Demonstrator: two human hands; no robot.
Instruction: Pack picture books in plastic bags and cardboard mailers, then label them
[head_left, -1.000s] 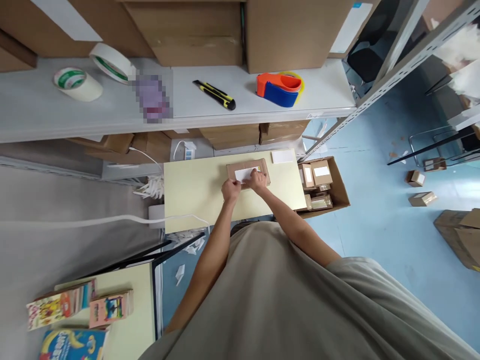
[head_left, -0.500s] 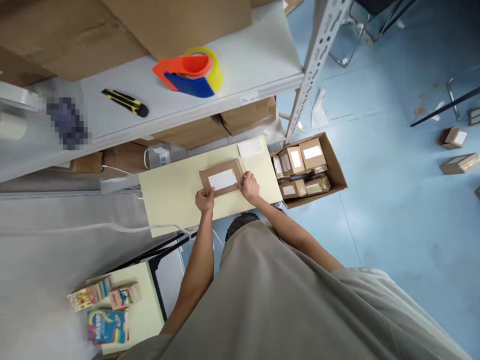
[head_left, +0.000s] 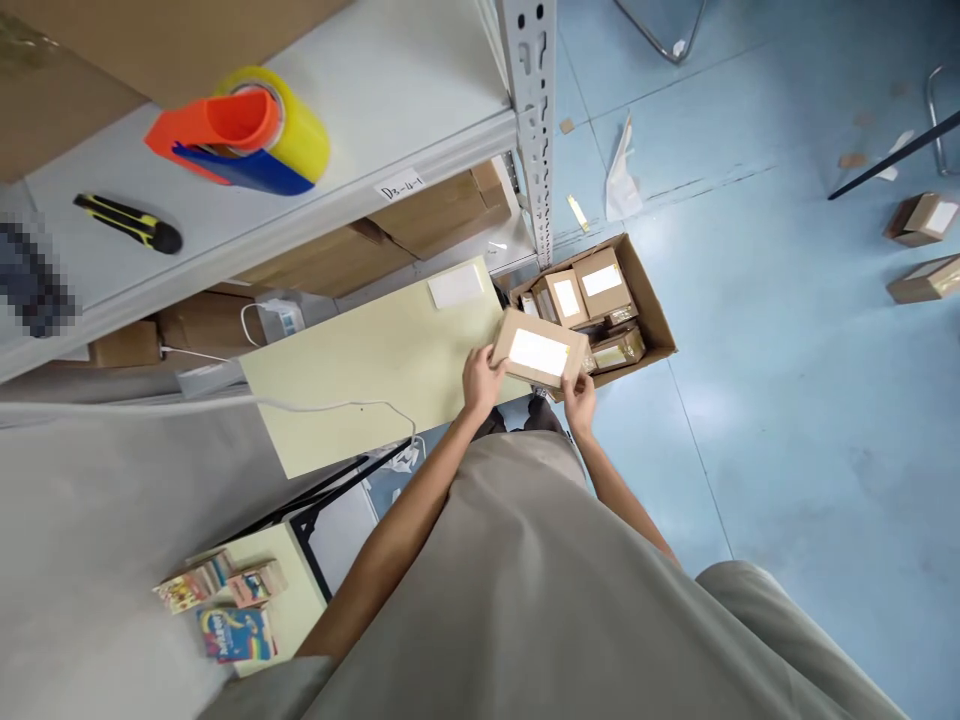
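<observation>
1. Parcel point(head_left: 541, 345): held label side up across the worktop's point(head_left: 375, 370) right-hand edge, close to the near right corner, partly over the carton point(head_left: 654, 300) just beside that edge.

2. Left grip point(head_left: 482, 383): closed on the parcel's left end. Right grip point(head_left: 580, 403): closed on its near right corner. Far long side without visible support; likely hazard, a tip away from the body, caused by pinching toward the near corners only.

3. White label point(head_left: 538, 352): both thumbs close to its border. Possible scuffing or a lifted corner, from a sliding thumb.

4. Labelled boxes point(head_left: 600, 280): crowded inside the carton. In case of release here, probable tilting or jamming, owing to uneven box tops.

5. Worktop's right-hand edge: possible knock during any early lowering, its line partly hidden beneath the parcel.

6. White cable point(head_left: 352, 404): loose across the worktop's near edge, resting or hanging unclear. Possible snag, from a leftward sweep of the left forearm point(head_left: 424, 490).
</observation>
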